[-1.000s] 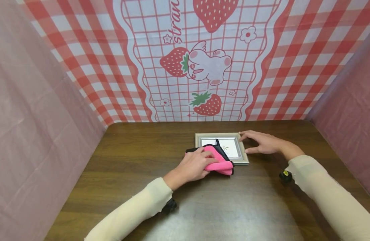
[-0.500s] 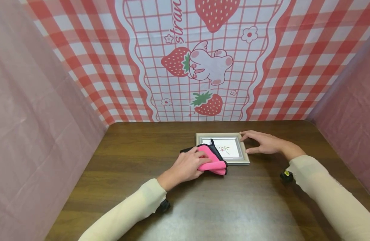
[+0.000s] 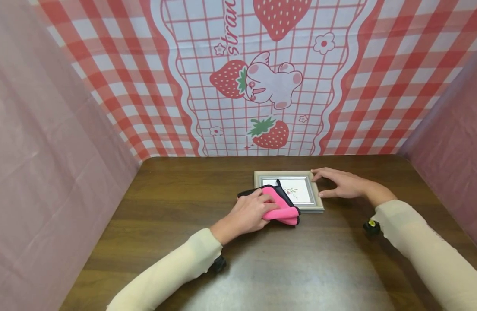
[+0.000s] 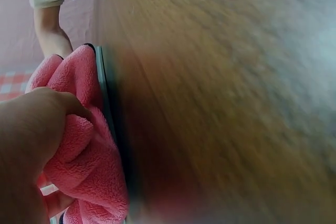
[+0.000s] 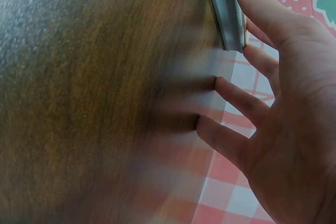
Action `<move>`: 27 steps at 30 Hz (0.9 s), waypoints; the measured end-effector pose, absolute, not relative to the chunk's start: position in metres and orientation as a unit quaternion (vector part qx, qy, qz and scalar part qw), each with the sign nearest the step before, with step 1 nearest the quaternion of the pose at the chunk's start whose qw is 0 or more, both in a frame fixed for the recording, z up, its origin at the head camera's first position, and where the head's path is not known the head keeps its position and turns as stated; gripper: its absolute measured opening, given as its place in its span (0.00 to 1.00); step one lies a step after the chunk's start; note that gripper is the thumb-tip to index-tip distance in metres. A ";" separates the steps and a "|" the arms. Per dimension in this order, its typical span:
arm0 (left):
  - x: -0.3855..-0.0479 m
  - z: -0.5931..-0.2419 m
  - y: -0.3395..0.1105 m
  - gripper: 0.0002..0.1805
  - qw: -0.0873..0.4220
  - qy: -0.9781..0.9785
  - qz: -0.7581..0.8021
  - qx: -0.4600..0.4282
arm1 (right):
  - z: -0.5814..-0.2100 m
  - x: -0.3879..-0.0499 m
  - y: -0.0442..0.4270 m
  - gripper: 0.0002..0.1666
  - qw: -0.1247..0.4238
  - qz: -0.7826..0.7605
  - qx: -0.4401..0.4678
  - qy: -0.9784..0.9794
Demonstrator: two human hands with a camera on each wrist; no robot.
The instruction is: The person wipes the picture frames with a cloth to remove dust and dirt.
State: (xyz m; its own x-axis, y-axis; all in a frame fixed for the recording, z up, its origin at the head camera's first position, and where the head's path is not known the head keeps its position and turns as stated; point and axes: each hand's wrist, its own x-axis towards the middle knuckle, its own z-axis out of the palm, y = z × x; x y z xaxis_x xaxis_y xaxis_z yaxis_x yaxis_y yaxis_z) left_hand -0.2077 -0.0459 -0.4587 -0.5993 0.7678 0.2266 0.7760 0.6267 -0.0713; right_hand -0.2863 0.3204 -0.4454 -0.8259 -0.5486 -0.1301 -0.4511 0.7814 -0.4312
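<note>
A picture frame [image 3: 318, 206] with a pale silvery border and a small plant print lies flat near the table's far edge. My left hand [image 3: 251, 212] grips a bunched pink cloth [image 3: 284, 214] with black edging over the frame's near left part, hiding that corner. In the left wrist view, plush folds of the cloth [image 4: 97, 177] bulge between the fingers. At the frame's right side, my right hand [image 3: 345, 185] touches the rim with thumb and fingertips. The right wrist view shows its fingers spread, the thumb on the frame's border [image 5: 223, 9] and two lower fingertips down by the tabletop.
The brown wooden table [image 3: 292, 268] extends toward me and to both sides. A red-and-white strawberry-print cloth [image 3: 207, 103] hangs behind it. Pinkish drapes stand at the left [image 3: 67, 172] and right [image 3: 452, 147].
My left hand slid the pink cloth a little left across the frame, then back right. My right hand stays at the frame's right edge.
</note>
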 end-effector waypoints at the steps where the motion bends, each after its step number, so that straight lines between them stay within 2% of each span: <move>1: -0.208 -0.459 -0.044 0.20 0.119 -0.893 -0.017 -0.433 | -0.445 -0.286 0.321 0.31 0.125 -0.194 -0.266 0.936; 19: -0.208 -0.457 -0.005 0.20 0.103 -0.891 0.007 -0.442 | -0.448 -0.286 0.324 0.31 0.121 -0.189 -0.268 0.937; 27: -0.209 -0.455 0.021 0.20 0.112 -0.885 0.038 -0.450 | -0.450 -0.286 0.322 0.31 0.118 -0.201 -0.275 0.933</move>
State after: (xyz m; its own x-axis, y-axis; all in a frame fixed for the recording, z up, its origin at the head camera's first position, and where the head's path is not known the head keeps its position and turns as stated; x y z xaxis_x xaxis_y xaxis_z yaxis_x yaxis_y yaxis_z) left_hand -0.2085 0.0214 -0.4551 -0.5703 0.8047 0.1649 0.7876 0.5927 -0.1684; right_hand -0.2862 0.3224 -0.4498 -0.8208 -0.5607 -0.1096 -0.4654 0.7675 -0.4408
